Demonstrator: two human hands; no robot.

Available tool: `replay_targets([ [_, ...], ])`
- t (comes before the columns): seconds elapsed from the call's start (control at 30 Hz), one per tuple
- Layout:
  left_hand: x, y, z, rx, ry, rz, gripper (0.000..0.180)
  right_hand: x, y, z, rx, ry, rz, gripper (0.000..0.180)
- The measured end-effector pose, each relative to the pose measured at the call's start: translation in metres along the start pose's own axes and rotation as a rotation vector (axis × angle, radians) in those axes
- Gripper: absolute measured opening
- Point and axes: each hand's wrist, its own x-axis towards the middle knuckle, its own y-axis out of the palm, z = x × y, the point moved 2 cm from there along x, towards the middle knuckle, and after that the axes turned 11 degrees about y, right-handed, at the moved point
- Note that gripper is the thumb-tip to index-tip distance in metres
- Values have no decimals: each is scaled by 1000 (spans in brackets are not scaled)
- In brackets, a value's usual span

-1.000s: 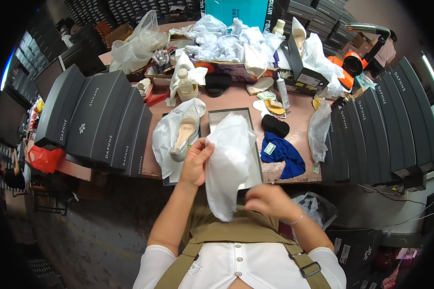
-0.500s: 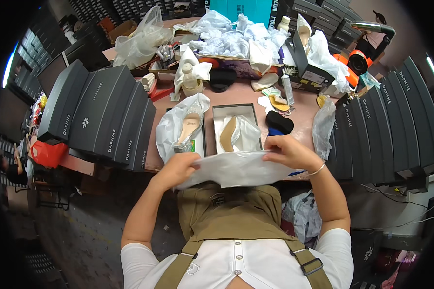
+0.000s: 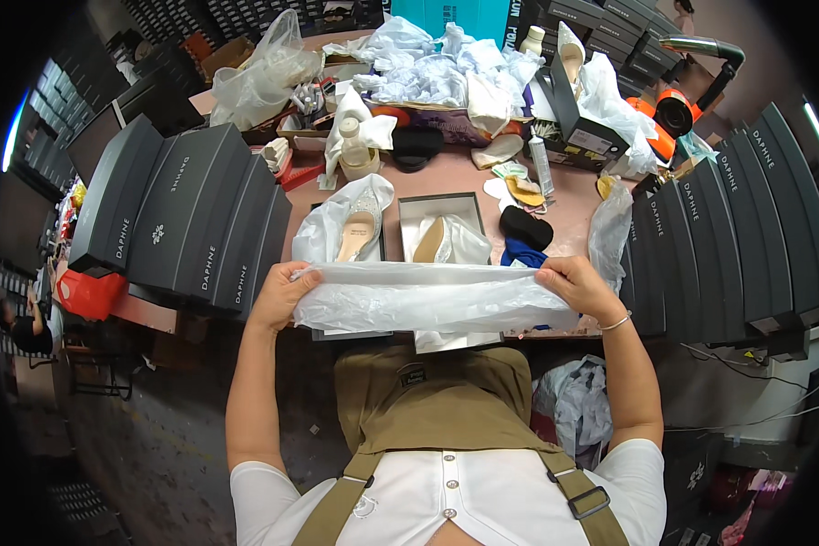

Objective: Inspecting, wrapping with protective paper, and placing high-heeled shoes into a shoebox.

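A long strip of white tissue paper [image 3: 432,298] is stretched level between my two hands, over the table's near edge. My left hand [image 3: 285,289] pinches its left end and my right hand [image 3: 581,284] its right end. Just beyond the paper lies a silver, glittery shoe [image 3: 362,223] on white tissue, in or on a dark box part. To its right is an open shoe box [image 3: 437,207], grey inside, holding a shoe with a tan sole [image 3: 433,241] and white wrapping. The paper hides the near parts of both.
Dark shoe boxes stand in rows at left [image 3: 187,214] and right [image 3: 701,246]. Crumpled tissue [image 3: 446,68] fills a box at the back. A black-headed, blue-clothed item [image 3: 526,229], a bottle [image 3: 352,146] and a tube [image 3: 540,164] lie beyond my hands.
My hands have moved apart, the left outward to the left and slightly away, the right a little outward. The tissue paper has gone from slack and bunched to stretched wide.
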Motion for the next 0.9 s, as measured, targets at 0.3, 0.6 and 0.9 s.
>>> replay_targets([
  [0.3,22,3,-15,-337,37,-112,33,-38,8,2,-150,-110,-133,18],
  [0.6,24,-3,12,-74,0,-198,42,-45,26,-62,564,254,-135,26],
  [0.9,6,23,-4,-104,141,-38,32,-41,24,-63,-265,55,-157,39],
])
